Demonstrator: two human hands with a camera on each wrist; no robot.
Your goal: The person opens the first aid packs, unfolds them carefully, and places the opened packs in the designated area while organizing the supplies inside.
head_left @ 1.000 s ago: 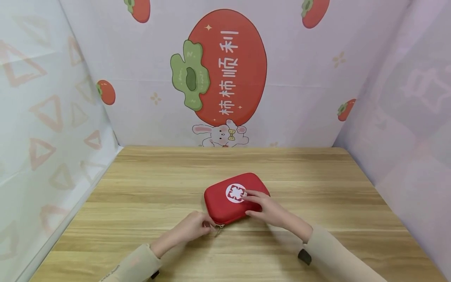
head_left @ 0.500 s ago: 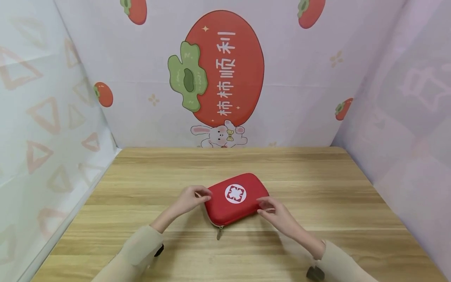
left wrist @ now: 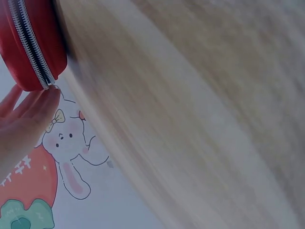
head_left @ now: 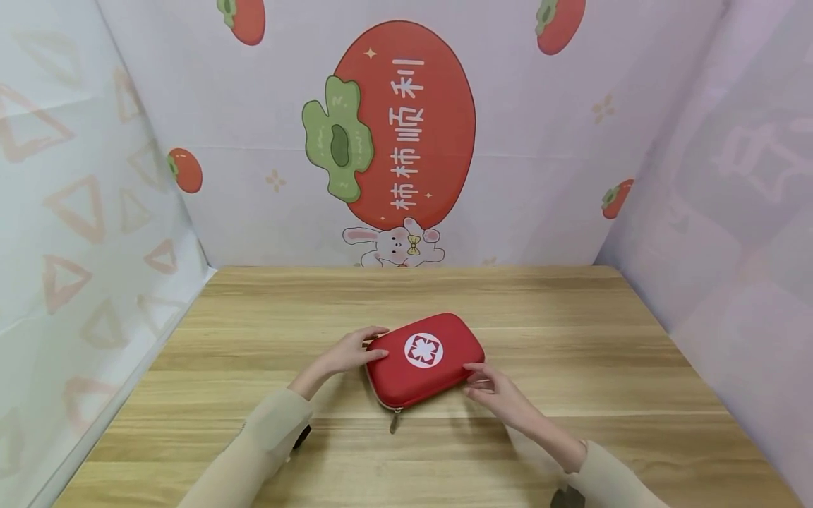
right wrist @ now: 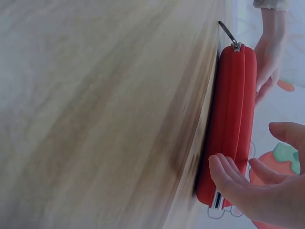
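A red first-aid case (head_left: 406, 381) with a white round emblem lies flat, slightly skewed, on the wooden table. Its zipper pull (head_left: 394, 421) hangs at the near left corner. Two rows of silver zipper teeth (left wrist: 29, 40) show in the left wrist view with a dark gap between them. My left hand (head_left: 348, 353) is at the case's far left corner, thumb over the top edge, extended fingers reaching round the end to the zipper seam. At the near right edge is my right hand (head_left: 502, 401), fingertips against the case's side and thumb apart from them in the right wrist view.
The wooden table (head_left: 267, 310) runs back to a white cloth wall (head_left: 521, 197) printed with persimmons and a rabbit. Cloth also hangs along the left and right sides.
My left hand has left the zipper pull, risen along the left side and come to the far left corner. My right hand has slid off the lid to the near right edge.
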